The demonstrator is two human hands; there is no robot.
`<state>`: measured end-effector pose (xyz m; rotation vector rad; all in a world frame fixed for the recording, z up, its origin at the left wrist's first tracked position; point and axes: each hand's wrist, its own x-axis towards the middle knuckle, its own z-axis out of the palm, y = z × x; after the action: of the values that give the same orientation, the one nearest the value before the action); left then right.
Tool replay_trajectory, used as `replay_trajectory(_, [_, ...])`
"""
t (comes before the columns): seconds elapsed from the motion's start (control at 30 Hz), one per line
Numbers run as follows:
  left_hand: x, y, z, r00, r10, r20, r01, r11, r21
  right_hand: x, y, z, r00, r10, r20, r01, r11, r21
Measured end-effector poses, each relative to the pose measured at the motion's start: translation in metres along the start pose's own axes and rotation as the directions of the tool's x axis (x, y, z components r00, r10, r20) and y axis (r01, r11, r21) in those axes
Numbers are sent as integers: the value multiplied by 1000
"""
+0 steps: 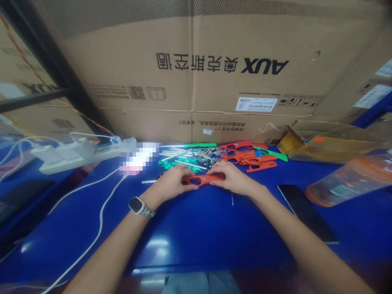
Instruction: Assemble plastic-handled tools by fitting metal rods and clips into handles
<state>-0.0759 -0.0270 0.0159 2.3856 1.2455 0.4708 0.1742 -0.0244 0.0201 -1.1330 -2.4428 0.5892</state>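
Note:
Both hands grip one orange plastic handle piece (pixel 202 179) that lies across the blue table (pixel 196 237). My left hand (pixel 171 179), with a watch on its wrist, closes on the piece's left end. My right hand (pixel 231 177) presses over its right end with fingers curled. Just behind the hands lies a pile of several more red and orange handle pieces (pixel 251 157), green handle pieces (pixel 176 163) and thin metal rods (pixel 180 153).
A large cardboard box (pixel 196 73) walls off the back of the table. A white power strip (pixel 70 155) with chargers and white cables (pixel 98 224) sits at the left. A dark phone (pixel 306 210) and clear plastic bags (pixel 349 179) lie at the right.

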Motion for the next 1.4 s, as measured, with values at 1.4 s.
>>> replay_trajectory(1.4, [-11,2,-17,993,46,-105,-52,997,-60,-3,-7,-4,980,-97,-173,88,994,-57])
